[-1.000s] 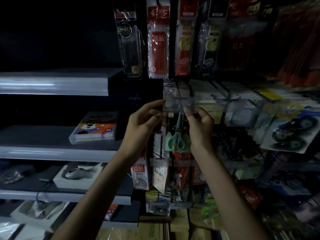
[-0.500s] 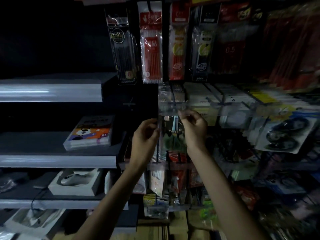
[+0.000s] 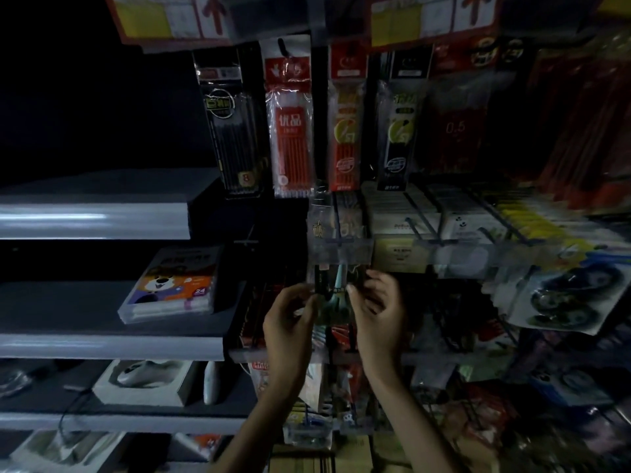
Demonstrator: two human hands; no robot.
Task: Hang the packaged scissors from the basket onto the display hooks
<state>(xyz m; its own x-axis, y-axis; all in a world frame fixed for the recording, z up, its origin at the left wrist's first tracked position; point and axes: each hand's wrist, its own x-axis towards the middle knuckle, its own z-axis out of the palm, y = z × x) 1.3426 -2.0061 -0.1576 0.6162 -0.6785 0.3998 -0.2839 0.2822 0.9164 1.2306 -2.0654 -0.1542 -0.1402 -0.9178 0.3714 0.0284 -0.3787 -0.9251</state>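
Left hand (image 3: 290, 322) is raised in front of the display rack, fingers curled, thumb and fingertips closed on the left edge of the packaged scissors (image 3: 333, 298). Right hand (image 3: 377, 315) is at the same height on the opposite side, fingers bent, thumb and forefinger closed on the right edge of the pack. The pack sits upright between the two hands, its upper part showing above the fingers and its pale green handles partly hidden behind them. The top of the pack lies just below a clear plastic price rail (image 3: 338, 249) from which dark display hooks (image 3: 415, 230) project. Lighting is poor and the frame is blurred; whether the pack is on a hook cannot be told. Above the rail hang packs of pens (image 3: 293, 131). To the left, grey shelves (image 3: 102, 346) carry a flat box with a cartoon animal (image 3: 174, 285). To the right hang blister packs of correction tape (image 3: 566, 298).
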